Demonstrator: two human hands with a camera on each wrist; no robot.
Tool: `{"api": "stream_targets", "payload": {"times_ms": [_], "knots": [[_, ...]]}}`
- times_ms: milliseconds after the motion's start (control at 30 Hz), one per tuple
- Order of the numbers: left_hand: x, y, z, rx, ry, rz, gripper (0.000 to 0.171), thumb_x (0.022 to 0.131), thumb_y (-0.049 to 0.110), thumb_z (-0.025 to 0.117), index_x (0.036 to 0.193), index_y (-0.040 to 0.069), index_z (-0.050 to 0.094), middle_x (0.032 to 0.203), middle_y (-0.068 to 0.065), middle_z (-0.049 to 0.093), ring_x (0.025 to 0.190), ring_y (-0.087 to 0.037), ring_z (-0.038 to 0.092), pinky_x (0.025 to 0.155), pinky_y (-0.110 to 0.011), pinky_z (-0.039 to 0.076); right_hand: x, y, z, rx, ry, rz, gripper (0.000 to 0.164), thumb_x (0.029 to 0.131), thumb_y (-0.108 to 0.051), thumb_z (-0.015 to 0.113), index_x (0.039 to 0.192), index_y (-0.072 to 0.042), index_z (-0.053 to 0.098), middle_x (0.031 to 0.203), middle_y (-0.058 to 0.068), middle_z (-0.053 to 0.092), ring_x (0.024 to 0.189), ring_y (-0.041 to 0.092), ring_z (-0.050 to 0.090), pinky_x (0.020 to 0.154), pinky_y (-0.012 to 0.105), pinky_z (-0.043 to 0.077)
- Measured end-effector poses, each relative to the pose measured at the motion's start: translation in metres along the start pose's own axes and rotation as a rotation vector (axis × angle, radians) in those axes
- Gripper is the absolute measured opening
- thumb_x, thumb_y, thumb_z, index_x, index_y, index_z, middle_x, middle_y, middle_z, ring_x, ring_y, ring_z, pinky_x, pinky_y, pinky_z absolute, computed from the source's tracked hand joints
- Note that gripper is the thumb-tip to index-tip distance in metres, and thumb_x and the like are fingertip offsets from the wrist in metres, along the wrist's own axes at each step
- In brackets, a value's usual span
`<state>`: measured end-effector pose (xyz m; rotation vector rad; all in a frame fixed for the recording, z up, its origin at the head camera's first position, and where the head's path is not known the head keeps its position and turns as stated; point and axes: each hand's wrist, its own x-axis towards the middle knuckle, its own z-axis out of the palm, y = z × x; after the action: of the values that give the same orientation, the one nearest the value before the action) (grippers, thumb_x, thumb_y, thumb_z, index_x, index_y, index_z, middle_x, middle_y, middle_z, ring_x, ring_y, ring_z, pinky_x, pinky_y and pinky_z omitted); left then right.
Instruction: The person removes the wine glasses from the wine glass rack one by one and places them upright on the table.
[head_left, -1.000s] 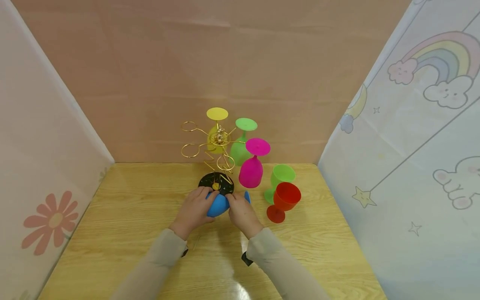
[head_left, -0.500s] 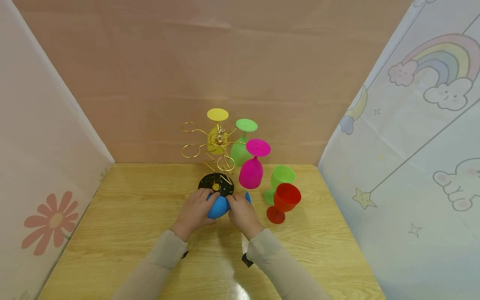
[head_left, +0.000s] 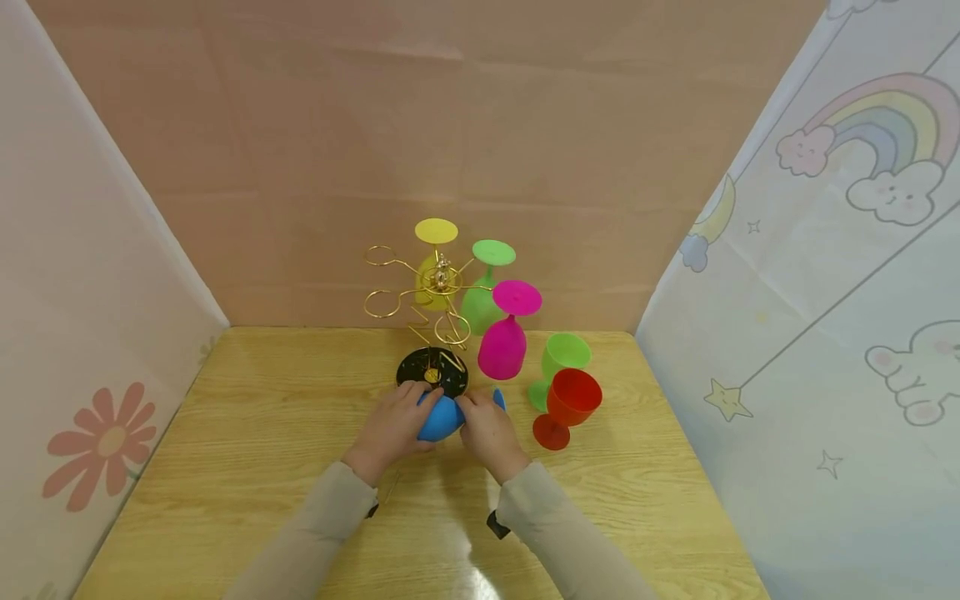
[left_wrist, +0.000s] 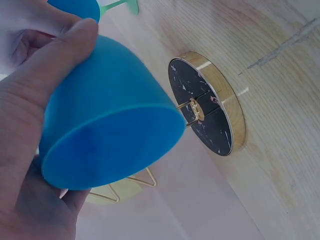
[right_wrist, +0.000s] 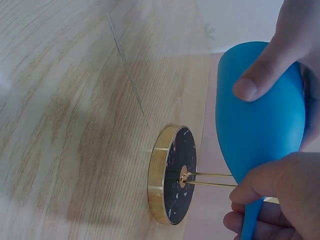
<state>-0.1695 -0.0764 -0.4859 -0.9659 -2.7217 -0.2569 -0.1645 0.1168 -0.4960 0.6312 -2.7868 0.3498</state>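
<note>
Both hands hold a blue goblet (head_left: 441,419) on its side, in front of a gold wire goblet rack. My left hand (head_left: 390,423) grips the bowl, thumb across its outside; the open rim faces left, as the left wrist view shows the hollow inside of the blue goblet (left_wrist: 117,145). My right hand (head_left: 487,429) pinches the stem just below the bowl, and the blue foot (head_left: 499,398) sticks out past it. The rack's round black base (head_left: 420,367) stands just beyond the hands. From the rack's rings hang yellow (head_left: 437,231), green (head_left: 493,252) and magenta (head_left: 504,348) goblets, upside down.
Right of the hands, a red goblet (head_left: 573,398) and a green goblet (head_left: 567,354) stand upright on the wooden table (head_left: 285,433). Wire rings (head_left: 383,303) without goblets reach out on the rack's left and front. Fabric walls (head_left: 337,125) enclose the back and sides.
The hands and the blue goblet keep nearly the same pose. The whole scene sits slightly lower in the head view.
</note>
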Motion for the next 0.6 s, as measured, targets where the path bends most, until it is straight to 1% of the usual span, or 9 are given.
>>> {"api": "stream_targets", "payload": {"times_ms": [133,267,433,533,600], "knots": [[0.000,0.000,0.000,-0.028,0.026,0.029,0.079,0.077,0.050,0.086,0.137,0.005,0.060,0.129,-0.015,0.059,0.120,-0.032,0.054,0.105,-0.046,0.049,-0.002,0.003,0.000,0.011,-0.011,0.013,0.031,0.085,0.006,0.072,0.114,-0.003,0.071,0.103,0.012,0.070,0.092,0.027,0.068,0.082,0.039,0.059],[0.000,0.000,0.000,-0.049,0.082,0.058,0.069,0.082,0.048,0.083,0.131,0.004,0.064,0.126,-0.015,0.061,0.118,-0.032,0.056,0.103,-0.046,0.049,-0.006,0.007,0.001,0.046,-0.014,0.027,0.034,0.082,0.007,0.072,0.114,-0.006,0.071,0.106,0.011,0.071,0.096,0.027,0.068,0.084,0.042,0.058],[0.001,-0.001,-0.003,-0.084,0.175,0.093,0.055,0.085,0.040,0.083,0.123,0.003,0.068,0.119,-0.015,0.063,0.113,-0.033,0.058,0.101,-0.047,0.050,-0.011,0.014,0.003,0.154,-0.016,0.049,0.039,0.081,0.010,0.070,0.117,-0.004,0.069,0.113,0.014,0.070,0.103,0.032,0.067,0.089,0.048,0.057],[0.001,-0.002,-0.007,-0.090,0.223,0.094,0.046,0.088,0.035,0.081,0.120,0.004,0.069,0.117,-0.014,0.065,0.112,-0.033,0.059,0.102,-0.049,0.049,-0.014,0.019,0.003,0.238,-0.041,0.087,0.039,0.083,0.009,0.070,0.120,-0.002,0.068,0.118,0.017,0.069,0.109,0.035,0.066,0.096,0.053,0.053],[0.002,-0.002,-0.010,-0.084,0.248,0.084,0.041,0.090,0.034,0.078,0.118,0.005,0.070,0.117,-0.013,0.065,0.113,-0.033,0.059,0.104,-0.050,0.047,-0.016,0.021,0.002,0.287,-0.057,0.121,0.039,0.084,0.008,0.069,0.122,-0.001,0.067,0.122,0.017,0.068,0.113,0.035,0.065,0.100,0.054,0.051]]}}
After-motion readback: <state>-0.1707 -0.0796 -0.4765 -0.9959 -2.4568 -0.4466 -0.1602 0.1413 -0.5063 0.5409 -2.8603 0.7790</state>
